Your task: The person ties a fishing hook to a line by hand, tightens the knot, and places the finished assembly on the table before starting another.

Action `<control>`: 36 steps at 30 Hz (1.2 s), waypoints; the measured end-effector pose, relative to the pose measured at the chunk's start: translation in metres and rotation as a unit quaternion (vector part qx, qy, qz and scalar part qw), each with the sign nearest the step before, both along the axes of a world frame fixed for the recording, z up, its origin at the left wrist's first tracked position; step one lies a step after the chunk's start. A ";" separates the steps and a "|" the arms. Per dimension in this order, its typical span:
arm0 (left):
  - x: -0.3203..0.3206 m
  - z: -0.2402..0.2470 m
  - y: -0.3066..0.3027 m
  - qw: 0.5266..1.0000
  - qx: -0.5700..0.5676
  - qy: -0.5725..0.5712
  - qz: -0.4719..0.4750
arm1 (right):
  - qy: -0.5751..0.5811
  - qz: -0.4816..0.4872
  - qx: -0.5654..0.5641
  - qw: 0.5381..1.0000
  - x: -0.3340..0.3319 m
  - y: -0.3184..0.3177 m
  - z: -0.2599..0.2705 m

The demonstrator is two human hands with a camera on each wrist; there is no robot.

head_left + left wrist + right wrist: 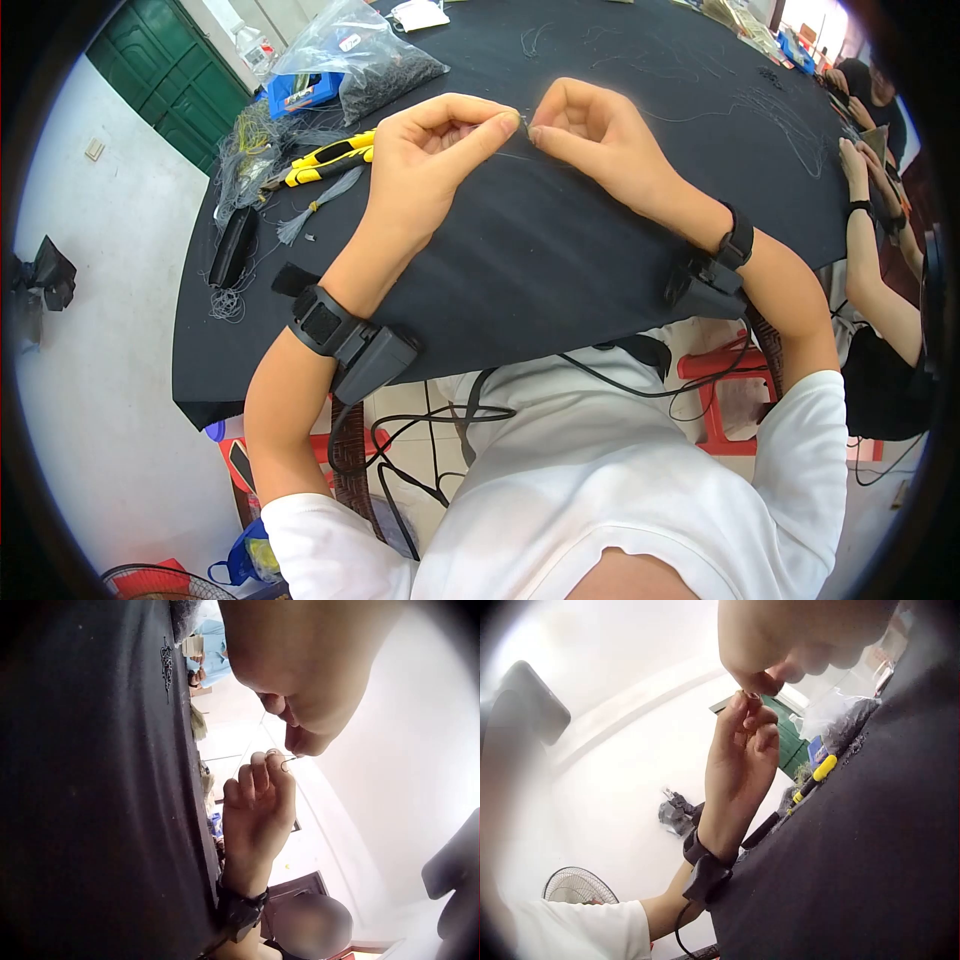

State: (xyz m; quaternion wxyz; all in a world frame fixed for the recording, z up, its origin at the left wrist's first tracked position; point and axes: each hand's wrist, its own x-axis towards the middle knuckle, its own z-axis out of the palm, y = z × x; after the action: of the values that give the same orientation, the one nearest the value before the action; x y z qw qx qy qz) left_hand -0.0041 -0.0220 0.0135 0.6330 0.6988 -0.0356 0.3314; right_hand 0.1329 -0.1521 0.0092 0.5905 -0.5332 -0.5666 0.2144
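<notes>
In the left wrist view, the curved hook-like piece looks very light, stiff and easy to drop, and is best taken by its straight part, clear of the bend, which may be sharp; the fine line seems thin, limp and likely slippery, so it asks for a firm fingertip pinch. The piece is above the table, just at the fingertips of the left hand, its bend showing against the tip of the right hand's forefinger. The line slants between the two hands. In the head view, both hands are above the far half of the table, their tips nearly meeting; the left thumb and forefinger are together, clamped, it seems, on the piece's end, while the right thumb and forefinger close on what is probably the line, though too small to make out. A bulky yellow-and-black tool rests on the left part of the table. In the right wrist view, the left thumb and forefinger pinch something tiny above the table, its shape too small to tell; the right fingers are curled close beside it, and what their tips clamp cannot be told from here.
</notes>
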 end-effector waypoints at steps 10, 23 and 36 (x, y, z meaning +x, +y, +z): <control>-0.001 -0.001 -0.003 0.995 -0.081 0.057 0.018 | -0.171 -0.050 0.055 0.983 -0.018 -0.008 0.002; 0.003 -0.006 -0.002 0.996 0.074 0.048 -0.001 | -0.250 -0.077 0.134 0.956 -0.004 -0.008 0.018; -0.002 0.003 -0.003 0.995 0.084 0.014 -0.044 | -0.044 0.020 -0.048 0.998 0.013 -0.002 0.012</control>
State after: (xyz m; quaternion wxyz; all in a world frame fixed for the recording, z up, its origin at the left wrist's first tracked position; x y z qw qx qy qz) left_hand -0.0062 -0.0245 0.0168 0.5868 0.7514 -0.0854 0.2895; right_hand 0.1462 -0.1543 0.0212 0.5345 -0.5583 -0.5915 0.2296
